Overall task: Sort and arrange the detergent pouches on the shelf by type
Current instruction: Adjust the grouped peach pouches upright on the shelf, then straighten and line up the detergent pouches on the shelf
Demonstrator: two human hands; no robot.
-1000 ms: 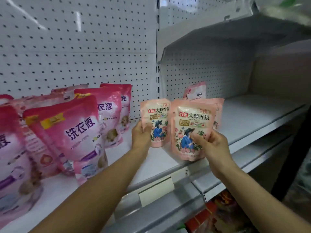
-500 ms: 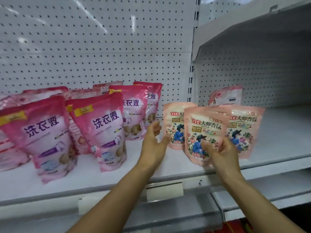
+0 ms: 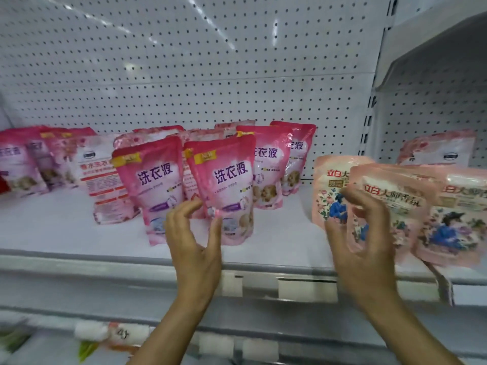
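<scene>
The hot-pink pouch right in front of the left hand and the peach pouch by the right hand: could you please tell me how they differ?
The hot-pink pouch is deep pink with large purple characters; the peach pouch is pale salmon with red lettering and a blue-dressed figure among flowers. The hot-pink pouch stands upright; the peach pouch leans. Both are soft stand-up pouches on the same shelf.

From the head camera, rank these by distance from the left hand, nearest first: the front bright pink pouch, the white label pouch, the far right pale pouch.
From the left hand:
1. Front bright pink pouch, right at its fingertips.
2. White label pouch, off to the left.
3. Far right pale pouch, beyond the right hand.
</scene>
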